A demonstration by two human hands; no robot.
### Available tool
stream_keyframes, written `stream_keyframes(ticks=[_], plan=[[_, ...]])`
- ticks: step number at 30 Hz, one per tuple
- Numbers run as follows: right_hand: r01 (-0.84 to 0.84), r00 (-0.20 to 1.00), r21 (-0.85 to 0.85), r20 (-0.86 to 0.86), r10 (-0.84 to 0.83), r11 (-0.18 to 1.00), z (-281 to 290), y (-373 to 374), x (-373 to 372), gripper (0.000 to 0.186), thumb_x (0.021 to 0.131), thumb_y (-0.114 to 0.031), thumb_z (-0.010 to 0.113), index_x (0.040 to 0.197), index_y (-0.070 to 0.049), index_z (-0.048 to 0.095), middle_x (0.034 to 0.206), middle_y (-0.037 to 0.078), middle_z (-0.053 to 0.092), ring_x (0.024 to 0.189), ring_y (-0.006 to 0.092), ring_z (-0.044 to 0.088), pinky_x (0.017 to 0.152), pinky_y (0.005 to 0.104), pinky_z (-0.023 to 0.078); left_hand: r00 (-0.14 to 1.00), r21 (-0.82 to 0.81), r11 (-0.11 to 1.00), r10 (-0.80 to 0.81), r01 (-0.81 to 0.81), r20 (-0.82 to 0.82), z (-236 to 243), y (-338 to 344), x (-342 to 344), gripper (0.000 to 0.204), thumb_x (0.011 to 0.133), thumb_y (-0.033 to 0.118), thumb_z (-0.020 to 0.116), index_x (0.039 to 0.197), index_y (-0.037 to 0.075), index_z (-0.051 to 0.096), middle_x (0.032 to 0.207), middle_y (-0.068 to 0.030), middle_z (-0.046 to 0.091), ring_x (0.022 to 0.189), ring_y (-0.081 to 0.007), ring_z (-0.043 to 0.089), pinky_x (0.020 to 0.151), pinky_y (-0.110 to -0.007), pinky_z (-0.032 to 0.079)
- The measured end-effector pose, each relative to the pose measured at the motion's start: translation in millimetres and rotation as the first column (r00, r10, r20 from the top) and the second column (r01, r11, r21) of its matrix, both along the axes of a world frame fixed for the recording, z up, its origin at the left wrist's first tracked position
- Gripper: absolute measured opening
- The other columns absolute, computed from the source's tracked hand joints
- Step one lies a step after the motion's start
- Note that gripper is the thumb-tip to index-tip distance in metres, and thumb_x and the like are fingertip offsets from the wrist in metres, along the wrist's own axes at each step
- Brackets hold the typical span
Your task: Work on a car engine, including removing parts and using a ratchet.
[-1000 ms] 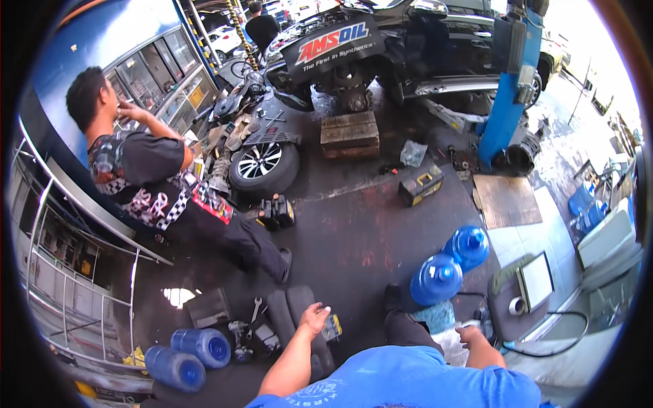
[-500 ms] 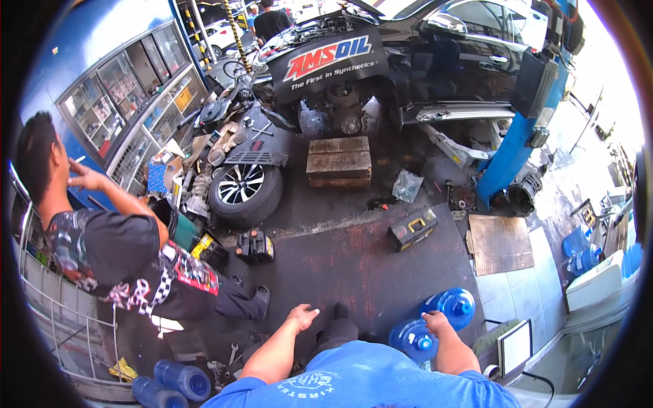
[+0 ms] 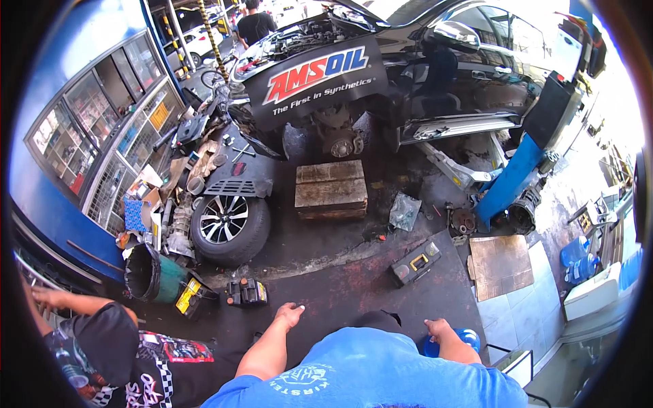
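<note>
Since the earlier frame we have swung our view upward, so the blue water jugs have nearly dropped out and only one blue jug (image 3: 457, 341) shows, at five o'clock. Our right hand (image 3: 441, 330) rests on its top with fingers curled loosely over it; whether they grip it we cannot tell. Our left hand (image 3: 291, 315) hangs empty at six o'clock, fingers slack and half open, touching nothing above the dark floor mat (image 3: 354, 285). Outward at eleven o'clock of it sits a small black tool case (image 3: 246, 292), farther at ten o'clock a loose wheel (image 3: 230, 228). Wooden blocks (image 3: 331, 189) lie at twelve, under the raised black car (image 3: 435, 75). Another person's patterned sleeve (image 3: 122, 353) shows at eight.
</note>
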State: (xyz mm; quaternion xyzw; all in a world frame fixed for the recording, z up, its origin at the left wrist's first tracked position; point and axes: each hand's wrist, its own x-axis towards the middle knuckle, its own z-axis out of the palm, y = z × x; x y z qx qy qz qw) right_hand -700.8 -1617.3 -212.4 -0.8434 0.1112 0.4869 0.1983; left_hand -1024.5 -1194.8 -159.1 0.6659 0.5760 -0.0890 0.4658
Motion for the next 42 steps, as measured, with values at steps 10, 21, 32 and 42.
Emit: stream_keyframes(ticks=[10, 21, 32, 42], plan=[[-0.143, 0.980, 0.200, 0.167, 0.110, 0.969, -25.0, 212.3, 187.6, 0.033, 0.088, -0.033, 0.065, 0.099, -0.002, 0.065, 0.063, 0.007, 0.056, 0.048, 0.0188, 0.052, 0.042, 0.0366, 0.039, 0.990, -0.010, 0.990, 0.141, -0.141, -0.004, -46.9, 117.8, 56.0, 0.064, 0.084, 0.040, 0.067, 0.127, -0.005, 0.055, 0.130, -0.0244, 0.056, 0.124, -0.0325, 0.053, 0.103, -0.036, 0.041], [-0.215, 0.963, 0.392, 0.236, 0.128, 0.894, 38.3, 447.4, 269.9, 0.059, 0.087, -0.035, 0.067, 0.125, 0.008, 0.054, 0.113, 0.023, 0.066, 0.108, 0.0283, 0.063, 0.092, 0.0364, 0.048, 0.985, 0.060, 0.987, 0.141, -0.148, 0.100, -14.0, 341.7, 161.5, 0.063, 0.082, 0.040, 0.070, 0.124, -0.006, 0.057, 0.119, -0.0212, 0.064, 0.114, -0.0270, 0.060, 0.098, -0.033, 0.045], [-0.625, 0.758, 0.560, 0.602, 0.250, 0.544, 251.9, 764.1, 430.3, 0.061, 0.088, -0.020, 0.068, 0.135, 0.006, 0.042, 0.130, 0.024, 0.055, 0.120, 0.0280, 0.056, 0.099, 0.0362, 0.047, 0.739, -0.015, 0.997, 0.071, -0.082, 0.670, 83.8, 571.1, 414.2, 0.055, 0.088, 0.018, 0.069, 0.132, -0.006, 0.046, 0.114, -0.0139, 0.064, 0.105, -0.0170, 0.061, 0.093, -0.029, 0.047], [-0.946, 0.306, 0.251, 0.900, 0.312, 0.204, 430.3, 1044.5, 556.7, 0.057, 0.083, -0.030, 0.069, 0.126, 0.004, 0.054, 0.122, 0.023, 0.061, 0.114, 0.0318, 0.059, 0.097, 0.0375, 0.046, 0.584, 0.145, 0.980, -0.036, -0.140, 0.811, 264.3, 768.3, 615.5, 0.063, 0.089, 0.021, 0.067, 0.138, -0.006, 0.039, 0.119, -0.0148, 0.060, 0.106, -0.0183, 0.059, 0.092, -0.031, 0.047]])
